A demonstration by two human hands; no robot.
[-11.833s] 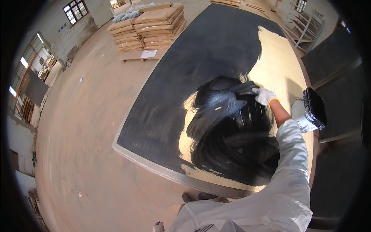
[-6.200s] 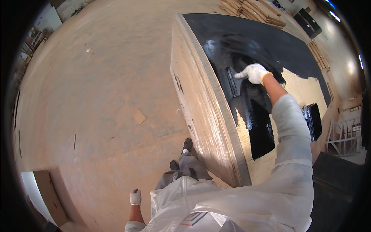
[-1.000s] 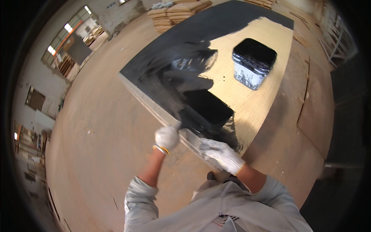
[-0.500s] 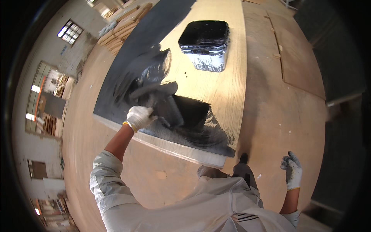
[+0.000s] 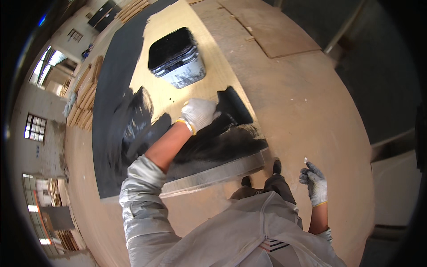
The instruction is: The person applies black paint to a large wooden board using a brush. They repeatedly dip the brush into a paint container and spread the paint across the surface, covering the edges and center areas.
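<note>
Spreader (image 5: 235, 107), head view: one dark, wide tool, near the right edge of the board's close end; we judge it light and fairly stiff, slippery where wet, best held by the grip end.
Left hand (image 5: 198, 115): gloved, fingers curled closed around the spreader's near end; the glove hides the grip itself from us.
Right hand (image 5: 317, 184): gloved, fingers loosely half-curled off the board's side, with nothing in them that we can make out.
Bucket (image 5: 186, 74): one, standing on bare wood; we judge it heavy if full, safest taken by both sides, below the smeared rim.
Board (image 5: 218, 73): one top surface, part black, part bare; we expect it to be rigid.
Shoes (image 5: 276, 166): we count two.
</note>
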